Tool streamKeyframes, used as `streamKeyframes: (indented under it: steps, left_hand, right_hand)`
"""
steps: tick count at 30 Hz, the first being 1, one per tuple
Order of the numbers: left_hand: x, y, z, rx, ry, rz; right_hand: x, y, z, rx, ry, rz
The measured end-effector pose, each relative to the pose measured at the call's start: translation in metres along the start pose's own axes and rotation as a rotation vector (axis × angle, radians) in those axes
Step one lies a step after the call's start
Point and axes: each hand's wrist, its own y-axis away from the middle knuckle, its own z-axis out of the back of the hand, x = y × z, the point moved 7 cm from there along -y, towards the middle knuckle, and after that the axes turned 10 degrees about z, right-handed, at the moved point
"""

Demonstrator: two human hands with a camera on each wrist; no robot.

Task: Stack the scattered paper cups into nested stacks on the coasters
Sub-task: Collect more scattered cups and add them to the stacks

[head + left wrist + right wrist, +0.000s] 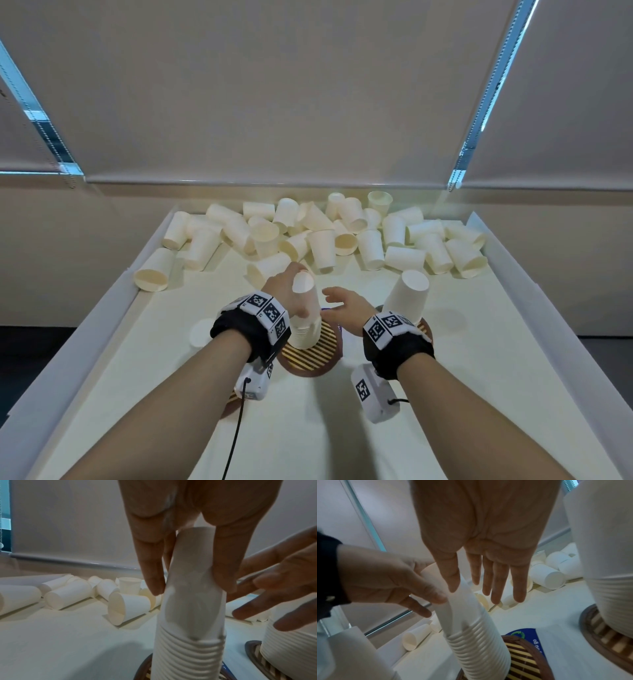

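Note:
A nested stack of white paper cups (pixel 305 329), mouths down, stands on a striped brown coaster (pixel 310 356) in the middle of the tray. My left hand (pixel 298 291) pinches the stack's top cup (pixel 192 588) between thumb and fingers, and its wall is dented. My right hand (pixel 330 296) hovers just right of that cup, fingers straight and spread (pixel 488 595), holding nothing. A second, wider stack (pixel 407 294) stands on another coaster (pixel 424 329) behind my right wrist. Loose cups (pixel 325 233) lie heaped at the far end.
White raised walls (pixel 85 325) border the tray on both sides. A third coaster (pixel 227 409) lies partly hidden under my left wrist. A blue label (pixel 525 635) sits between the two stacks. One cup (pixel 152 272) lies alone at the far left.

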Motion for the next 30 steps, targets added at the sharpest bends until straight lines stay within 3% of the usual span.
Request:
streamKeyframes:
  steps: [6,12,19,30]
  left_hand:
    - [0.009,0.004,0.041,-0.087,-0.105,0.049]
    - [0.061,0.014,0.096,-0.126,-0.203,0.233]
    - [0.115,0.013,0.044,0.074,-0.401,0.339]
    - [0.110,-0.054,0.050,-0.043,-0.405,0.287]
  right_hand:
    - [-0.014,0.011,0.023,-0.160,-0.054,-0.027]
    - [-0.016,0.016,0.024,-0.200,-0.087,-0.019]
    - [-0.006,0.010,0.024,-0.283,-0.078,0.016]
    - [0.000,-0.040,0.043,-0.261,0.030,0.006]
